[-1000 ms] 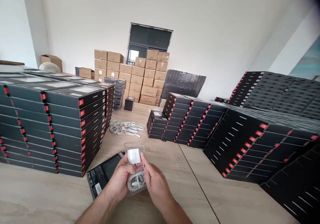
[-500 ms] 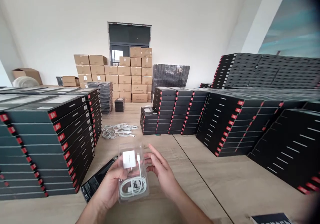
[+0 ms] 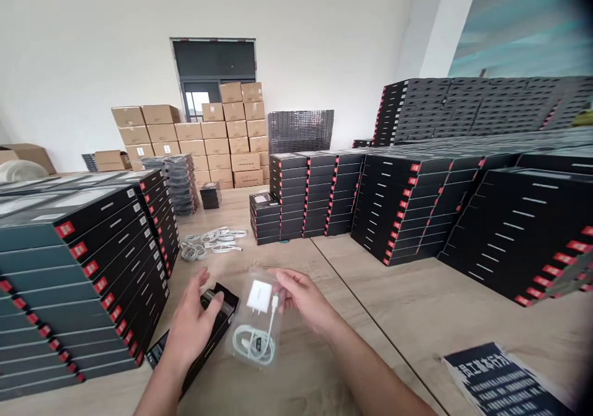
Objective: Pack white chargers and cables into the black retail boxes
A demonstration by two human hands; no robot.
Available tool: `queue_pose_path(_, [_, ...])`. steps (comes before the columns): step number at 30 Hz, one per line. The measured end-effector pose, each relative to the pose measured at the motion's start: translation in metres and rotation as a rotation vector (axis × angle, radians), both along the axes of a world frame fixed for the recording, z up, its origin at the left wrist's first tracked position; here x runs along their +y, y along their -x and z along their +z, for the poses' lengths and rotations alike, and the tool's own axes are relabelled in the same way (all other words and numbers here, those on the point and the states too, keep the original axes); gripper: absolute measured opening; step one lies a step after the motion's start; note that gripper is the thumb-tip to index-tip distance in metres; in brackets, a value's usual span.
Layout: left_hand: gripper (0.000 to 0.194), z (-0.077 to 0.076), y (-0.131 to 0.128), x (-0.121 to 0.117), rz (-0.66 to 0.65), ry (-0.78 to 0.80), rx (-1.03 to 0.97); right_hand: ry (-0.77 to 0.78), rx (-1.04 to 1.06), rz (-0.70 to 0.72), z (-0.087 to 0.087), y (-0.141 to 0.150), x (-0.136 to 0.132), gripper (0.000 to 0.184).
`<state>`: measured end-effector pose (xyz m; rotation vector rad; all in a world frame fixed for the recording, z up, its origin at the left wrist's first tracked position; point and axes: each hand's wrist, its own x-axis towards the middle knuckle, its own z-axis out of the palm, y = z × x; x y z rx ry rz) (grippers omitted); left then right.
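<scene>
My right hand pinches the upper right edge of a clear plastic tray. Inside the tray lie a white charger plug and a coiled white USB cable. Left of it, my left hand reaches over a black box lying at a slant on the table, thumb and fingers apart. The far end of this box gapes, and something shiny shows within it. Whether my left fingers touch the box, I cannot tell.
Stacks of black boxes with red labels rise at left, and more boxes at right. Several coiled white cables lie ahead. Cardboard cartons stand against the wall. A printed dark sheet lies front right.
My left hand has let go of the clear tray and moved left over the black box. The right hand now holds the tray. The box's far end shows open. The view has shifted right.
</scene>
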<state>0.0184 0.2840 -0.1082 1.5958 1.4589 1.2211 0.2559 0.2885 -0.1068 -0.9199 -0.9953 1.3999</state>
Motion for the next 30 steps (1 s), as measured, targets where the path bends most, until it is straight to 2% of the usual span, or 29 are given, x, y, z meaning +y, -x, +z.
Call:
queue_pose_path(2, [0.069, -0.006, 0.009, 0.006, 0.074, -0.013, 0.402, 0.018, 0.075, -0.1, -0.003, -0.006, 0.006, 0.031])
queue_pose_path(3, [0.07, -0.008, 0.012, 0.007, 0.075, 0.013, 0.54, 0.021, 0.117, -0.132, -0.004, -0.008, 0.008, 0.033])
queue_pose_path(5, [0.07, -0.013, 0.013, 0.008, 0.03, 0.064, 0.672, 0.024, 0.212, -0.169, -0.007, -0.01, 0.012, 0.04])
queue_pose_path(9, [0.07, -0.014, 0.01, 0.002, -0.121, 0.087, 0.711, 0.013, 0.362, -0.16, -0.01, -0.003, 0.011, 0.051])
queue_pose_path(13, [0.074, -0.005, 0.005, -0.006, -0.161, 0.022, 0.707, -0.04, 0.382, -0.097, -0.009, 0.009, 0.007, 0.055])
queue_pose_path(15, [0.076, -0.001, 0.003, -0.008, -0.149, -0.075, 0.732, -0.065, 0.355, -0.092, -0.009, 0.012, 0.005, 0.059])
queue_pose_path(19, [0.081, 0.005, 0.0, -0.009, 0.013, -0.225, 0.84, -0.116, 0.239, -0.132, -0.01, 0.01, 0.005, 0.061])
queue_pose_path(21, [0.081, 0.005, -0.001, -0.008, 0.051, -0.271, 0.871, -0.13, 0.176, -0.116, -0.011, 0.008, 0.006, 0.059])
queue_pose_path(26, [0.082, 0.005, -0.001, -0.009, 0.033, -0.367, 0.865, -0.111, 0.12, -0.067, -0.008, -0.002, 0.007, 0.057])
queue_pose_path(30, [0.061, 0.007, -0.002, -0.011, -0.024, -0.409, 0.793, -0.075, 0.094, -0.124, -0.002, -0.009, 0.008, 0.052])
